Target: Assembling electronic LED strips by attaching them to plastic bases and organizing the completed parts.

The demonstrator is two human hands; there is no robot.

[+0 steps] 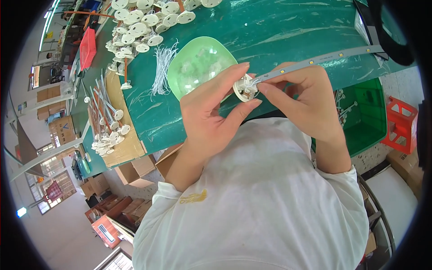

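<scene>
white shirt front (252, 202), yours, nearest the lens. item: one round white fitting (241, 93), before your chest, clamped between thumb and fingers of your left hand (209, 114). item: one grey light strip (321, 60), its wired end pinched by your right hand (306, 99), just beside the fitting. step in hand, as judged: working short white leads (253, 83) at the fitting; next move calls for a steady left hold and fine right-fingertip guidance. outward: green bowl (173, 74), bundled white wires (163, 71), green bench (288, 22).
</scene>
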